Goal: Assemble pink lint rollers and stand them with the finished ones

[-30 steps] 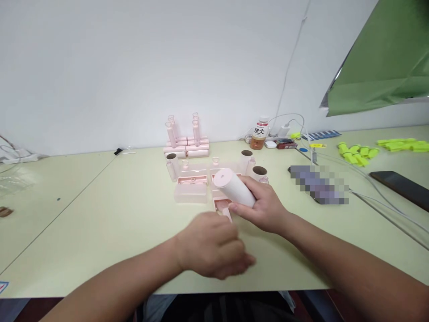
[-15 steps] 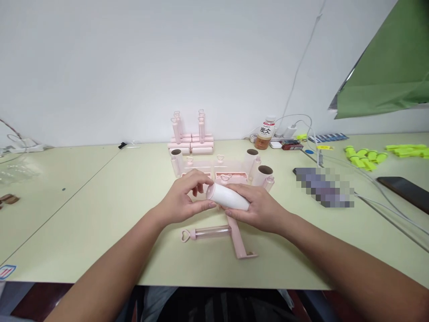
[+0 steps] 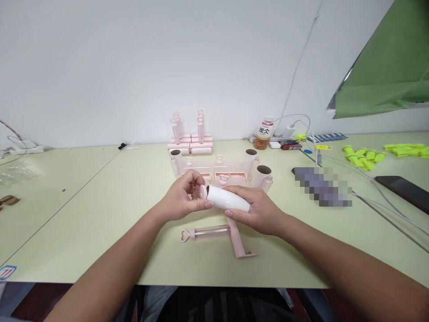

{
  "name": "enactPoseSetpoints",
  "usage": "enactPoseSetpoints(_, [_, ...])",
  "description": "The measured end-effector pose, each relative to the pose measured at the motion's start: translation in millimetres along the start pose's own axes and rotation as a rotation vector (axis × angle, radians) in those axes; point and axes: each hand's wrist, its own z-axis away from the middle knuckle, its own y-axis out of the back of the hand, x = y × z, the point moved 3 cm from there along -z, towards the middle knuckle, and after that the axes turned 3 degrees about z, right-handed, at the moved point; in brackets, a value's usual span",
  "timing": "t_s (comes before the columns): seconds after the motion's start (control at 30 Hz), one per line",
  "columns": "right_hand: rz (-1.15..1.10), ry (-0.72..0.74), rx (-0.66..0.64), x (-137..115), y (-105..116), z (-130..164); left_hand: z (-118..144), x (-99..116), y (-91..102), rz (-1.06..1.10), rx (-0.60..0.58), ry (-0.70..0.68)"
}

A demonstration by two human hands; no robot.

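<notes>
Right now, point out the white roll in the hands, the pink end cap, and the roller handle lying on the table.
white roll (image 3: 228, 199), head view, middle of its side.
pink end cap (image 3: 202, 192), head view, its round face.
roller handle (image 3: 212, 232), head view, middle of the clear tube.

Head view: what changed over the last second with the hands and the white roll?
The left hand rose from the table edge, leaving the pink lint-roller handle lying there, and closed its grip on the pink end cap of the white roll; the cap now sits tilted at the roll's end. The right hand lowered the roll slightly. Its hold is unchanged, as are the pink parts behind.
</notes>
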Motion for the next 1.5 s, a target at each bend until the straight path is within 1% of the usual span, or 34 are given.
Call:
enactPoseSetpoints(0.1, [-0.082, -0.092, 0.007, 1, 0, -1, -2, -3, -0.8, 0.166, 0.061, -0.013])
enactPoseSetpoints(0.17, [-0.192, -0.162, 0.043, 2, -1, -2, -4, -3, -0.4, 0.255, 0.114, -0.012])
enactPoseSetpoints(0.2, [-0.28, -0.207, 0.069, 3, -2, -2, -5, -4, -0.2, 0.281, 0.14, -0.002])
enactPoseSetpoints(0.27, [-0.527, -0.323, 0.115, 6, -5, -2, -5, -3, -1.0, 0.285, 0.173, 0.017])
enactPoseSetpoints(0.3, [-0.668, -0.386, 0.127, 7, -8, -2, -4, -3, -2.5, 0.266, 0.17, 0.024])
enactPoseSetpoints(0.37, [-0.902, -0.469, 0.105, 7, -13, -1, -2, -2, -8.1, 0.209, 0.13, 0.025])
enactPoseSetpoints(0.43, [-0.992, -0.488, 0.043, 4, -17, -1, 1, -1, -15.2, 0.156, 0.078, 0.01])
enactPoseSetpoints(0.53, [-0.95, -0.456, -0.045, 0, -19, 1, 3, -1, -21.4, 0.11, 0.039, -0.011])
enactPoseSetpoints(0.6, [-0.933, -0.439, -0.057, -2, -19, 1, 2, -1, -19.2, 0.107, 0.016, 0.006])
enactPoseSetpoints(0.67, [-0.95, -0.439, -0.027, -2, -18, 1, 0, 1, -11.9, 0.112, -0.031, 0.079])
enactPoseSetpoints(0.73, [-0.975, -0.451, 0.049, 0, -15, 0, 0, 4, -1.9, 0.026, -0.102, 0.204])
enactPoseSetpoints(0.77, [-0.984, -0.456, 0.094, 2, -14, 0, 1, 5, 3.1, -0.081, -0.143, 0.27])
enactPoseSetpoints(0.8, [-0.99, -0.461, 0.138, 3, -12, -1, 2, 6, 7.3, -0.234, -0.184, 0.325])
enactPoseSetpoints(0.87, [-0.996, -0.468, 0.21, 7, -9, -1, 5, 6, 11.5, -0.547, -0.257, 0.396])
enactPoseSetpoints(0.9, [-0.997, -0.467, 0.238, 8, -7, -2, 6, 5, 10.8, -0.672, -0.283, 0.416])
enactPoseSetpoints(0.97, [-0.995, -0.452, 0.281, 10, -5, -1, 8, 3, 4.8, -0.826, -0.316, 0.434])
enactPoseSetpoints(1.07, [-0.962, -0.404, 0.325, 11, -2, 0, 9, -1, -7.7, -0.93, -0.341, 0.427])
enactPoseSetpoints(1.13, [-0.927, -0.371, 0.342, 11, -1, 1, 8, -1, -12.8, -0.956, -0.35, 0.417])
enactPoseSetpoints(1.3, [-0.867, -0.35, 0.322, 12, -2, 2, 8, 1, -12.1, -0.924, -0.366, 0.405])
enactPoseSetpoints(1.37, [-0.841, -0.371, 0.297, 12, -3, 2, 7, 3, -9.2, -0.881, -0.344, 0.369])
enactPoseSetpoints(1.43, [-0.819, -0.395, 0.257, 11, -4, 2, 7, 6, -6.8, -0.826, -0.299, 0.278])
enactPoseSetpoints(1.5, [-0.799, -0.402, 0.196, 8, -6, 3, 6, 12, -3.7, -0.756, -0.182, 0.161])
